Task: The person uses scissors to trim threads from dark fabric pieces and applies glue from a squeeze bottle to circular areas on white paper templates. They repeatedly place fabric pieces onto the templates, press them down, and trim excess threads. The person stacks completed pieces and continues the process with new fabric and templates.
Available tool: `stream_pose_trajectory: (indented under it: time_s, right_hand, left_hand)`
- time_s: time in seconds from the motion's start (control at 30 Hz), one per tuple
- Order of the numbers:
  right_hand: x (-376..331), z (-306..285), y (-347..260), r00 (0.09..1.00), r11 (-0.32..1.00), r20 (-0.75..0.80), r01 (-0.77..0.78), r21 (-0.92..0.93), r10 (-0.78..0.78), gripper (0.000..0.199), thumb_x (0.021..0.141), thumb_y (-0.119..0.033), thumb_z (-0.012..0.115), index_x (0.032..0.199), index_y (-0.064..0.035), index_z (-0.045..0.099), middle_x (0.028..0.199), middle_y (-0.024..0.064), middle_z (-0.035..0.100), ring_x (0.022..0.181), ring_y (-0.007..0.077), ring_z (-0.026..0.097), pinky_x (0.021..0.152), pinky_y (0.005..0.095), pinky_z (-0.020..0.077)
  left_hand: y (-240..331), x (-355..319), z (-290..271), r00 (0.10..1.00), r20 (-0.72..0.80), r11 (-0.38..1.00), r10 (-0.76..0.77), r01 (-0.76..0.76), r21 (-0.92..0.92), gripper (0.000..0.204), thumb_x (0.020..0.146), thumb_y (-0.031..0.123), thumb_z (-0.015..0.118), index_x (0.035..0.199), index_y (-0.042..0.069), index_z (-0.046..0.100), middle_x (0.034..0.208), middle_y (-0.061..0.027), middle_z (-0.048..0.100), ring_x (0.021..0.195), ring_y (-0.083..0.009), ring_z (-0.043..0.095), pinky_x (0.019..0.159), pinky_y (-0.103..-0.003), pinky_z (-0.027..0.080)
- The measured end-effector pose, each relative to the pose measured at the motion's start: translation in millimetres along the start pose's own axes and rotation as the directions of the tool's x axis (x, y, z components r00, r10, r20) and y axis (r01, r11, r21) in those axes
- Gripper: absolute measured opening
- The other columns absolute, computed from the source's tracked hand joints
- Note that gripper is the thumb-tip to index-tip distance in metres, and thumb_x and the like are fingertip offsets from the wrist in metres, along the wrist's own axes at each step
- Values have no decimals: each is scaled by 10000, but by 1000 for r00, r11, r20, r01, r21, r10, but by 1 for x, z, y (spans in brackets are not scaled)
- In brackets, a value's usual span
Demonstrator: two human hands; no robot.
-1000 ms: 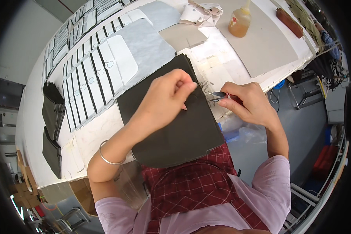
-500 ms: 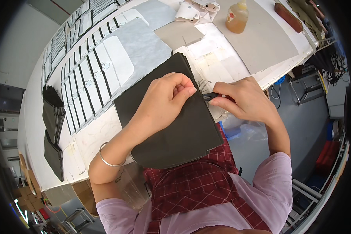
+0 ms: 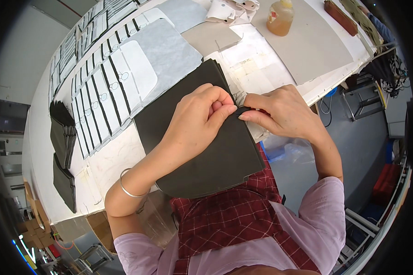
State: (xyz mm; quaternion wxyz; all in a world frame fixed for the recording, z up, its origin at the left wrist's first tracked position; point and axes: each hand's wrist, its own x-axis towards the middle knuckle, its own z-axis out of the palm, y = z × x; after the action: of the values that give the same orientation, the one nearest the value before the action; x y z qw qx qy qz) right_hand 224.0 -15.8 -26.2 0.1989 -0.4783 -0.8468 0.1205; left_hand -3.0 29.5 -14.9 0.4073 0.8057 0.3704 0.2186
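A stack of black sheets (image 3: 206, 151) lies at the table's front edge, reaching over my lap. My left hand (image 3: 201, 112) rests on the stack near its right edge. Its thumb and forefinger are pinched together, and whatever they hold is too small to make out. Close by, my right hand (image 3: 280, 112) is closed round a small black tool (image 3: 247, 110) that looks like thread snips, mostly covered by the fingers. The tool's tip meets the sheets' right edge, beside my left fingertips. Thin dark thread ends (image 3: 238, 97) lie just beyond.
White panels with black strips (image 3: 110, 87) cover the table's left side. Folded black pieces (image 3: 63, 151) lie at the far left. A bottle of amber liquid (image 3: 280, 19) stands on grey board (image 3: 307, 50) at the back right. A brown case (image 3: 340, 17) lies beyond.
My right hand has shifted slightly left and up, bringing the black tool against my left fingertips. My left hand has moved a little to the right; its pinch remains closed.
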Motion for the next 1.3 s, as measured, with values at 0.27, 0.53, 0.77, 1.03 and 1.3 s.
stream_pose_trajectory:
  time_s: [0.27,0.53,0.77,1.03,1.3]
  right_hand:
    - [-1,6,0,999,1000,-35,-21,-6,20,340,956,-442,622,856,-119,663,529,98,559,521,330,586,481,403,419]
    - [-18,3,-4,972,904,-186,-55,423,146,274,955,-338,656,877,-76,667,557,84,515,492,203,501,501,328,380]
    - [-65,11,-35,951,731,-10,-231,642,309,286,743,-158,886,931,-17,722,654,24,632,521,65,419,501,239,359]
    - [-86,35,-70,873,862,-217,-337,377,436,247,745,-147,855,916,-27,724,626,88,626,482,170,551,480,286,410]
    - [-92,48,-85,835,826,-254,-348,444,488,193,779,-103,822,761,-2,658,541,52,480,456,107,359,451,276,274]
  left_hand:
    - [0,-1,4,997,-28,996,-75,73,-60,142,952,146,658,932,6,642,819,-19,529,680,-101,433,642,-264,381]
    - [3,-10,-14,979,-2,907,-206,190,-375,105,963,127,634,917,36,608,804,43,494,716,-50,420,634,-230,365]
    - [-14,-174,-111,973,162,978,-163,181,-107,141,840,100,755,827,20,639,795,-46,605,719,-142,551,653,-270,424]
    - [-70,-412,-115,487,-749,-54,-448,822,567,186,846,178,746,909,27,658,819,-115,666,747,-250,617,703,-357,481]
    - [-28,-210,-76,870,-406,917,-278,367,159,160,875,116,743,817,-4,657,690,-33,604,617,-90,512,536,-262,370]
